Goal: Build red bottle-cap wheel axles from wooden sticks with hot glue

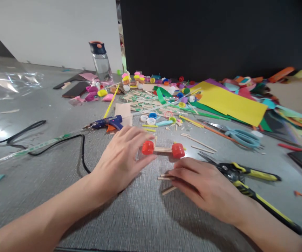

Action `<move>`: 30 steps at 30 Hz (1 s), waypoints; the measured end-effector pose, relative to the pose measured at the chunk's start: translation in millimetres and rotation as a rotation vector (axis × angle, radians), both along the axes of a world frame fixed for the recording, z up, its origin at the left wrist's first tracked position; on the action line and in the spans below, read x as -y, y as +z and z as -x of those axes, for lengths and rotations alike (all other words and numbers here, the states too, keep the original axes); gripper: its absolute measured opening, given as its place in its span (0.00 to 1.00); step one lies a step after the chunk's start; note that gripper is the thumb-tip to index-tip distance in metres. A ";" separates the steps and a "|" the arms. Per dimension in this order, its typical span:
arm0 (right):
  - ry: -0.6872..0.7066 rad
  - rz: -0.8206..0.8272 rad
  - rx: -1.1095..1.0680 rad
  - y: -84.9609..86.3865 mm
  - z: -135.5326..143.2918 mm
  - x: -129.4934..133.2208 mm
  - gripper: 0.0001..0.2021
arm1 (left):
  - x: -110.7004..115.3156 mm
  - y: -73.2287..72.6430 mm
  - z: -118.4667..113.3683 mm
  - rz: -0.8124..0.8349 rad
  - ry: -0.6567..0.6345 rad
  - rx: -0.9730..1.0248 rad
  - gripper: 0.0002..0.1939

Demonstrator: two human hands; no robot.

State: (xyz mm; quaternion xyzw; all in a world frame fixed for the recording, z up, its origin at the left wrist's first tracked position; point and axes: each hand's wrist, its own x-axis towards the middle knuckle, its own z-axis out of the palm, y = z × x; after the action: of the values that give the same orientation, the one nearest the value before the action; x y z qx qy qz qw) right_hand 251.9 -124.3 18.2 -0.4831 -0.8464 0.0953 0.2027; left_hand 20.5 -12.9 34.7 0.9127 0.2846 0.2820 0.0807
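Note:
A small piece made of two red bottle caps [178, 150] joined by thin wooden sticks [163, 149] lies in front of me. My left hand [126, 155] is around its left red cap [148, 147], thumb and fingers apart on either side; whether they touch it I cannot tell. My right hand [203, 187] is closed, fingertips down near the table, with short wooden sticks [164, 177] poking out from under them. Another short stick [169, 190] lies just beneath that hand. Its fingertips are partly hidden.
A blue glue gun [106, 122] with its black cord lies beyond my left hand. Yellow-black cutters [256, 171] and blue-handled scissors [242, 137] are to the right. Caps, a stick pile [145, 101], yellow sheet [227, 101] and water bottle [102, 63] stand farther back.

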 end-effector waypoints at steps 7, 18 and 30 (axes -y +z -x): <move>-0.224 -0.290 0.017 6.6 -19.7 -12.5 0.11 | -22.7 -10.3 -1.4 0.204 0.036 -0.170 0.26; -0.231 -0.241 0.091 -6.0 -30.9 -41.3 0.12 | -26.6 -19.1 -4.9 0.202 0.016 -0.070 0.11; -0.262 -0.260 0.076 -11.8 -24.3 -48.3 0.12 | -33.5 -23.1 -7.1 0.152 0.030 -0.079 0.12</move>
State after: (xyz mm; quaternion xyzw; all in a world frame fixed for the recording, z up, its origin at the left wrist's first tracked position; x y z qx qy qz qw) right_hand 276.2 -76.0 6.4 -0.5622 -0.7885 -0.0606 0.2421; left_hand 27.6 20.7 11.6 0.9100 0.3220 0.2244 0.1339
